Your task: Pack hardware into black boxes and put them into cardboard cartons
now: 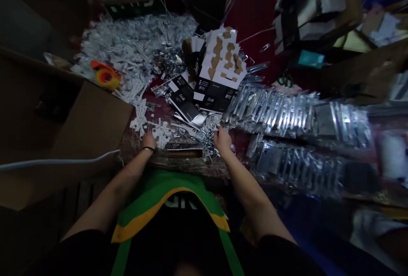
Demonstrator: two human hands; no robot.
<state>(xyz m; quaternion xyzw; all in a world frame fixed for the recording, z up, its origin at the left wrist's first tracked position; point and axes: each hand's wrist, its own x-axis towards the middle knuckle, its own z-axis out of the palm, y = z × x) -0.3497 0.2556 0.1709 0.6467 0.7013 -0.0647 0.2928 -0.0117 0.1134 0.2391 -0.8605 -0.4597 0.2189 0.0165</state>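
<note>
Left hand: left hand point(149, 140) low on the table, fingers curled down, at the edge of a white branching cut-out piece point(163, 133), touching it or just beside it; grip cannot be told.
Right hand: right hand point(222, 139) curled over a tangled pile of silver metal hooks point(207, 139), fingers in among them; whether it holds any is hidden.
Hands state: well apart, one on each side of the white piece, not together, neither clearly clamped on anything.
Cut-out direction: long axis runs roughly across the view, slightly tilted, short arms branching off it.
Cut-out look: flat, white, irregular cross-like shape with jagged edges.
Hooks look: small, shiny, bent, no single direction.
Location: both on the tabletop point(137, 148) in front of the person, between the hands.
Near hands: dark flat strip point(184, 153) just below the hooks and white piece; black-and-white printed card sheets point(204, 97) farther forward, with brown-patched white die-cut card point(221, 57).
Rest: heap of silvery-white scrap point(127, 48); orange tape roll point(105, 75); cardboard box point(92, 127) at left; rows of sealed silver packets point(270, 112) at right; white cable point(57, 162).
Person: green-and-yellow shirt point(168, 195).
</note>
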